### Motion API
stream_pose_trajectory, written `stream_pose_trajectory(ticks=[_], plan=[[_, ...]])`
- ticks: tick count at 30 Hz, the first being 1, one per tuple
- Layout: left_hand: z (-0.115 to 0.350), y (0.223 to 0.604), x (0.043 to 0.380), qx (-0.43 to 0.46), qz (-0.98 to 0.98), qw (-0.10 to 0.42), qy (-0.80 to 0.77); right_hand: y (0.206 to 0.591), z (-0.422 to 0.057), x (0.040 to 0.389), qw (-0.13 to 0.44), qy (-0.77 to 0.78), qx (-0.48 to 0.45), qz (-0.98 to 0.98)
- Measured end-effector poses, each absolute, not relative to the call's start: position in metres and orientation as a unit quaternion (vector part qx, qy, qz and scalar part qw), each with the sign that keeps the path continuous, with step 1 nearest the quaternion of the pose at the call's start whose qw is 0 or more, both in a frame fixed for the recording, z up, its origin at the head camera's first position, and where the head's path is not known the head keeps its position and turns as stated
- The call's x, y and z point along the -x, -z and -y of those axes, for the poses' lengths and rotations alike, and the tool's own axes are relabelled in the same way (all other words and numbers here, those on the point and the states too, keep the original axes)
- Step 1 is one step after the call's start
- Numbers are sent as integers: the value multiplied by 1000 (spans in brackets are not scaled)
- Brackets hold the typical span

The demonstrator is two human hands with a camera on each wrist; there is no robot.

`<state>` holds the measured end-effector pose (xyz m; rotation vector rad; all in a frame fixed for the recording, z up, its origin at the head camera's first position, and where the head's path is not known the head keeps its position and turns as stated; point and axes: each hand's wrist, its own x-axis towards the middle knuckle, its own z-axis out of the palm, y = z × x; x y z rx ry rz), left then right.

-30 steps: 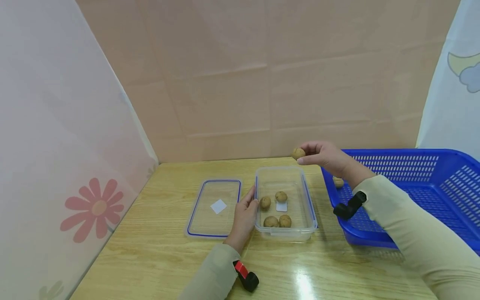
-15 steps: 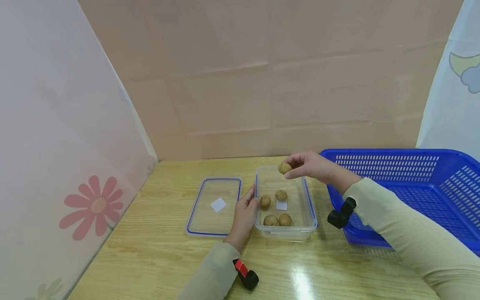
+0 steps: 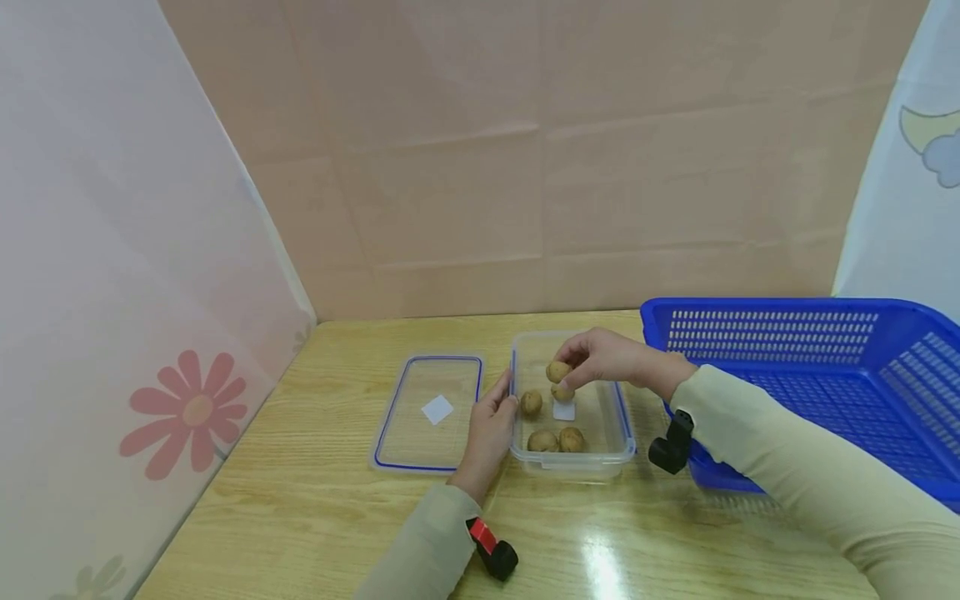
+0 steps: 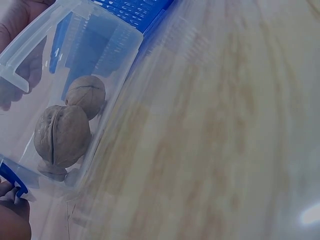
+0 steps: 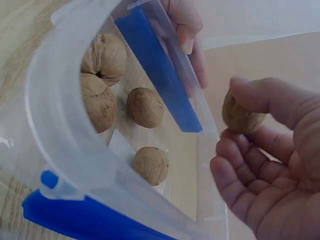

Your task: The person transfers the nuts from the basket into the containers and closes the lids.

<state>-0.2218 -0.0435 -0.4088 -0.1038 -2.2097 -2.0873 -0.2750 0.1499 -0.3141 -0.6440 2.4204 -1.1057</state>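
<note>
Here, the right hand pinches a walnut over the clear plastic container, whose left wall the left hand touches with relaxed fingers

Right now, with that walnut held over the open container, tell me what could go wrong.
The held walnut is round and pinched by the right hand, so it might slip and knock the loose walnuts below. The left hand touches the container at one side, so a bump from the other side could perhaps shift it.
</note>
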Motion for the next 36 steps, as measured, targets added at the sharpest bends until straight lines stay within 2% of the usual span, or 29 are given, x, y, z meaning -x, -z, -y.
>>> stream_pose_trajectory(ticks=[9,23,36], plan=[[43,412,224,37,727,49,683,316,-149,274,210,365,223,-879],[42,410,223,37,726,45,686,308,-151,272,189,376,216,-881],[42,410,223,39,726,49,684,280,-158,268,160,425,205,-867]])
